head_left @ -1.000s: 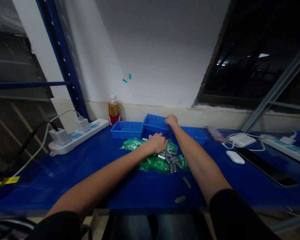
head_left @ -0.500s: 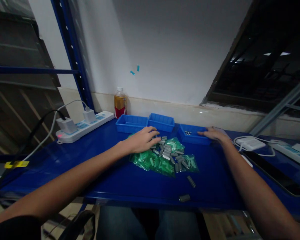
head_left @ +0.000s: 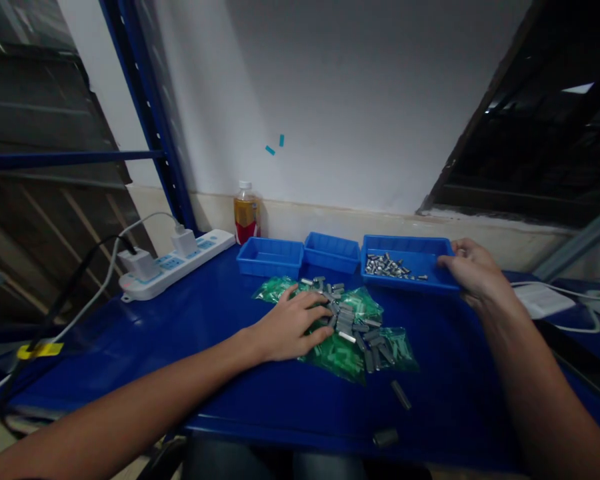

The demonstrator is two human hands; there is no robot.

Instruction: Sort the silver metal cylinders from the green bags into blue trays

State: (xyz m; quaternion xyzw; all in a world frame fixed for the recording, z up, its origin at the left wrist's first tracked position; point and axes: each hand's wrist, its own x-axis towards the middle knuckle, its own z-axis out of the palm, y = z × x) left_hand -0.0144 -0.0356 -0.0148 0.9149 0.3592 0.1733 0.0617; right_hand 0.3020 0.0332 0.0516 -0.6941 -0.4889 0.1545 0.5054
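My left hand (head_left: 289, 327) lies flat, fingers spread, on a heap of green plastic bags (head_left: 337, 347) and small grey metal pieces (head_left: 347, 319) in the middle of the blue table (head_left: 190, 333). My right hand (head_left: 473, 270) grips the right end of a blue tray (head_left: 433, 263) and holds it tilted up off the table. Small silver screws (head_left: 386, 265) lie in that tray. Two more blue trays (head_left: 270, 257) (head_left: 332, 251) stand to its left.
A white power strip (head_left: 175, 261) with chargers plugged in lies at the back left. A drink bottle (head_left: 245, 213) stands by the wall. Two loose grey pieces (head_left: 400, 395) (head_left: 385, 438) lie near the front edge. White devices and cables (head_left: 547, 300) sit at the right.
My right hand left the middle tray, swung right and took hold of the right tray's end, lifting it. My left hand opened out and pressed flat on the heap.
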